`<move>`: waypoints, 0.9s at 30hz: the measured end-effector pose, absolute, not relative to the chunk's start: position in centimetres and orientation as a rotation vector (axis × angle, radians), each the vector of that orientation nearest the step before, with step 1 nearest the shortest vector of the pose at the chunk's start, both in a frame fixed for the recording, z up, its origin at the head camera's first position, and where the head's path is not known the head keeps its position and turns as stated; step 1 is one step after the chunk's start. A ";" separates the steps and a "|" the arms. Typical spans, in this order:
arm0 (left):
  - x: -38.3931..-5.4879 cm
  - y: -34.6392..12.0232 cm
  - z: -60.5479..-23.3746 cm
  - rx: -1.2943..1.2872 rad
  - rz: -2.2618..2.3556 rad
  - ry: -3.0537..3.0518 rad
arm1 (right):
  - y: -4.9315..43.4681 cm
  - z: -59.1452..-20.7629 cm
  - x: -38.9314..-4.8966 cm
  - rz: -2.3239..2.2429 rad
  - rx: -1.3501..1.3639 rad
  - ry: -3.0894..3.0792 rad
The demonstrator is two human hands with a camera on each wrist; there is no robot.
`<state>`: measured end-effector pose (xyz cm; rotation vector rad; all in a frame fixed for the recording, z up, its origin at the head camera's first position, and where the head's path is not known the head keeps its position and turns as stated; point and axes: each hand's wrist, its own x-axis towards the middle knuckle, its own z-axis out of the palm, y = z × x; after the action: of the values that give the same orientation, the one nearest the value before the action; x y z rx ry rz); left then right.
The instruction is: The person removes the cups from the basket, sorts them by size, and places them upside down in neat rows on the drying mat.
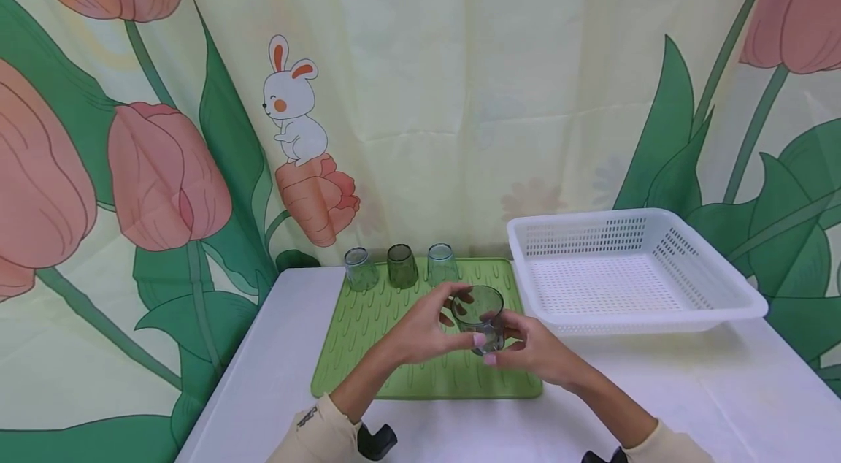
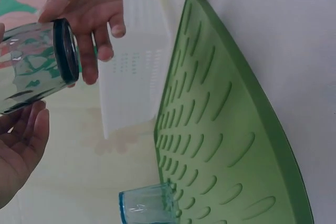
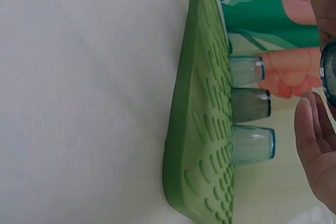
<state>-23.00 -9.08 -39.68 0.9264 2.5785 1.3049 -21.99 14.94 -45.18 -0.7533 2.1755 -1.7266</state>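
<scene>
A clear, grey-tinted drinking glass point(image 1: 478, 320) is held between both hands above a green ridged drying mat point(image 1: 368, 368), its open rim facing up. The left hand point(image 1: 420, 331) grips it from the left, fingers round the far side and thumb in front. On the other side, the right hand point(image 1: 545, 351) holds it low down, thumb by the base. In the left wrist view the glass's thick dark base point(image 2: 66, 51) shows beside the right hand point(image 2: 94, 9). The right wrist view shows only part of the held glass point(image 3: 329, 72), at its edge.
Along the mat's back edge stand a pale blue glass point(image 1: 361, 272), a dark grey glass point(image 1: 402, 268) and another blue glass point(image 1: 442, 266), narrower ends up. A white perforated basket point(image 1: 631, 320) is right of the mat on the white tabletop point(image 1: 263, 375). Behind hangs a tulip-print curtain point(image 1: 420, 83).
</scene>
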 end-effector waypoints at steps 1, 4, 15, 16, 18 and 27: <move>-23.0 -9.1 -39.7 0.927 1.309 2.572 | 14.9 -45.2 -22.0 -1.725 -0.754 2.176; -23.0 -9.2 -39.7 0.923 1.317 2.555 | 15.0 -45.2 -22.0 -1.717 -0.769 2.178; -23.0 -9.6 -40.1 0.933 1.345 2.502 | 15.0 -45.1 -21.9 -1.708 -0.766 2.210; -23.0 -9.6 -40.2 0.930 1.346 2.500 | 15.0 -45.1 -21.8 -1.706 -0.762 2.214; -23.0 -9.7 -40.2 0.925 1.349 2.494 | 15.0 -45.1 -21.8 -1.699 -0.774 2.221; -23.0 -9.9 -40.5 0.903 1.344 2.462 | 15.7 -44.8 -21.5 -1.688 -0.767 2.195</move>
<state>-23.00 -9.90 -40.54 0.9030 2.4618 1.3444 -21.54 15.66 -44.77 -0.7666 2.1946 -1.6878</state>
